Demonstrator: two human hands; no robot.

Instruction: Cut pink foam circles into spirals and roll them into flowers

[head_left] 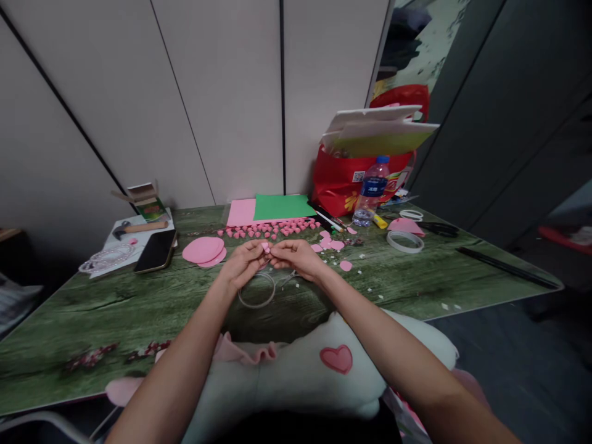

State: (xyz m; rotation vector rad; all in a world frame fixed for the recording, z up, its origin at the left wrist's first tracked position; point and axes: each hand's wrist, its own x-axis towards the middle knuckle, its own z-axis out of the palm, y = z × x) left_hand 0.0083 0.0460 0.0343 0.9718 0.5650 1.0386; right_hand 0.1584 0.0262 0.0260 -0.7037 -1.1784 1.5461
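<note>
My left hand point(243, 262) and my right hand point(298, 256) meet above the middle of the table, fingertips pinched together on a small pink piece point(266, 247). Its exact shape is mostly covered by my fingers. Just below them a thin, clear loop point(256, 303) lies on the wood-grain table top. Behind my hands several small pink rolled buds point(277, 230) are spread in a band. To the left of my left hand are flat pink rounds point(202, 250), overlapping. Loose pink petal-shaped pieces point(337, 245) lie to the right of my right hand.
Left are a phone point(156, 251), a hammer point(143, 227), a small open box point(150, 203) and coiled beads point(106, 258). Pink and green sheets point(283, 207) lie behind. Right are a red bag point(335, 185), water bottle point(370, 191), tape roll point(405, 241) and scissors point(439, 229).
</note>
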